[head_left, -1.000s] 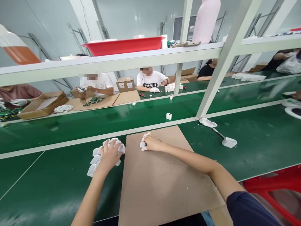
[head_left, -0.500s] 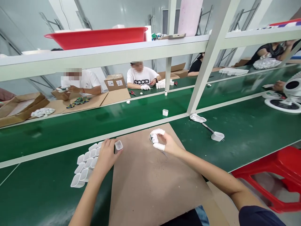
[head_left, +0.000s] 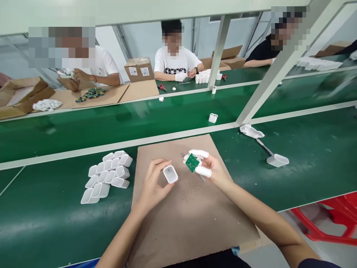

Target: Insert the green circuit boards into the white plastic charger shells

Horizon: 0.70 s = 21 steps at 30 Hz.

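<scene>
My left hand [head_left: 156, 182] grips a white plastic housing [head_left: 170, 174] by its sides, with the open end facing me. To its right, my right hand [head_left: 213, 169] pinches a green circuit board [head_left: 192, 163] between fingers wearing white finger cots. Part of a white piece shows behind the board. The two held things are a short gap apart, above a brown cardboard sheet [head_left: 178, 219]. A thin metal tool, partly hidden, lies under my right fingers. Left of the sheet, several white housings [head_left: 102, 175] lie close together with their open ends toward me.
A slanted post [head_left: 262, 78] rises from the rail ahead. Right of the sheet lie a crumpled white item [head_left: 251, 131] and a white housing [head_left: 278, 160] with a dark rod. On the green conveyor sits a filled housing [head_left: 213, 118]. Co-workers sit opposite; a red stool [head_left: 326, 219] stands right.
My left hand has carried a housing rightward from the group to over the cardboard. The circuit board in my right hand now shows its green face. My view has tipped downward.
</scene>
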{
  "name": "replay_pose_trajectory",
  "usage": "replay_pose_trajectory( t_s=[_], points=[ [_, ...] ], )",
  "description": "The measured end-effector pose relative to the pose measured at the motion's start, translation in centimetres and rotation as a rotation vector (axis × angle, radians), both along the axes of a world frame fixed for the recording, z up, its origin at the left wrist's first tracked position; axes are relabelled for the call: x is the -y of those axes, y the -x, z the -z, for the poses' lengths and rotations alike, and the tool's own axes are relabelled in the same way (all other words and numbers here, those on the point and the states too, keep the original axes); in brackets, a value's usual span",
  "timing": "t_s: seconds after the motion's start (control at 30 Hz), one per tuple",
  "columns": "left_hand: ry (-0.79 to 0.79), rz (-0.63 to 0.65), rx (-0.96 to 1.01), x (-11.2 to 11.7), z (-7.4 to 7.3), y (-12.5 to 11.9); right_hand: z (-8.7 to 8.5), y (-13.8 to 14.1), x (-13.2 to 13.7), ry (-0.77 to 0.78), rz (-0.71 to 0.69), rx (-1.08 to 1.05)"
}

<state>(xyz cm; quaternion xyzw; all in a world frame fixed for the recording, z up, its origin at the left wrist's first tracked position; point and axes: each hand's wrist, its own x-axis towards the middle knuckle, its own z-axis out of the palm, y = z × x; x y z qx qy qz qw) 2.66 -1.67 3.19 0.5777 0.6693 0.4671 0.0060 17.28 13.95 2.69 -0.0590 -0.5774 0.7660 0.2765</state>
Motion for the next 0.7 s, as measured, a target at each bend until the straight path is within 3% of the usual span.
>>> replay_pose_trajectory(
  t_s=[0.13, 0.23, 0.33, 0.53, 0.7],
  points=[
    [-0.037, -0.019, 0.249, -0.4, 1.1, -1.0, -0.1, -0.3, 0.9, 0.006, -0.027, 0.016],
    [0.199, -0.085, 0.537, -1.0, 1.3, -1.7, -0.1, -0.3, 1.0, 0.125, 0.018, 0.116],
    [0.451, -0.123, 0.664, -1.3, 1.3, -2.0, 0.0, 0.0, 0.8, 0.249, 0.12, 0.193],
    [0.477, 0.03, 0.656, -0.5, 2.3, -1.7, 0.6, 0.5, 0.0, 0.247, 0.204, 0.325],
    [0.404, 0.069, 0.468, -0.6, 3.1, -1.6, 0.9, 0.4, 0.0, 0.05, 0.189, 0.257]
  ],
)
